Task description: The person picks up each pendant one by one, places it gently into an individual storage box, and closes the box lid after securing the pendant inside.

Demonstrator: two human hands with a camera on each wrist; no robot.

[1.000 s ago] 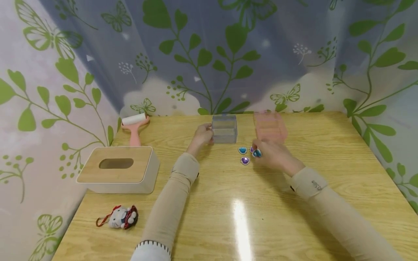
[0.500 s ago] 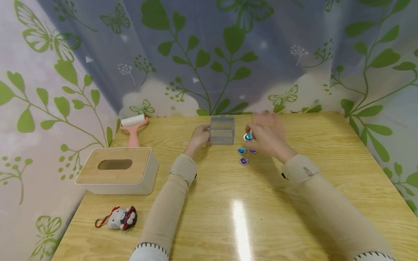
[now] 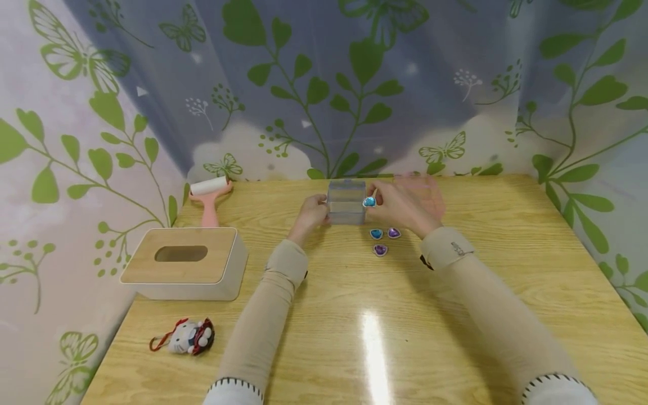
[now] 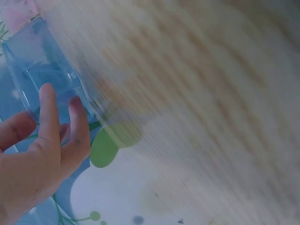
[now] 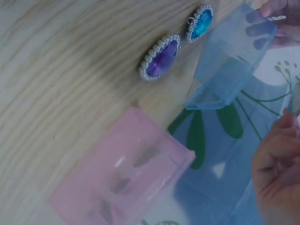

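Held blue gem (image 3: 369,201), pinched between thumb and curled fingers of right hand (image 3: 399,207), at the right edge of translucent blue box (image 3: 346,218). Overlapping that edge in the head view; cannot tell whether touching the wall. Left hand (image 3: 314,212) at the box's opposite side, fingers fairly straight and parted, tips against the blue wall, thumb set apart in the left wrist view. Dark fingertip shapes showing through that wall in the right wrist view.

On the wood-grain table (image 3: 329,326), just nearer the person than the box, three pieces with pale beaded rims, close together: loose blue gem (image 3: 376,233) nearest the box, right purple gem (image 3: 394,232) beside it, lower purple gem (image 3: 380,250) nearest the person. Translucent pink box (image 3: 430,191) to the right of the blue one, apart from it, partly hidden by the right hand in the head view.

Well apart, to the left: lint roller (image 3: 209,205) with white roll and pink handle, near the back edge; tissue box (image 3: 177,273) with wooden top and oval slot, covering the handle's end; plush charm (image 3: 189,337) with red strap, lying in front. Beige sleeves (image 3: 263,326) reaching in from the near side. Behind, leaf-and-butterfly curtain (image 3: 314,90) down to the table's back edge.
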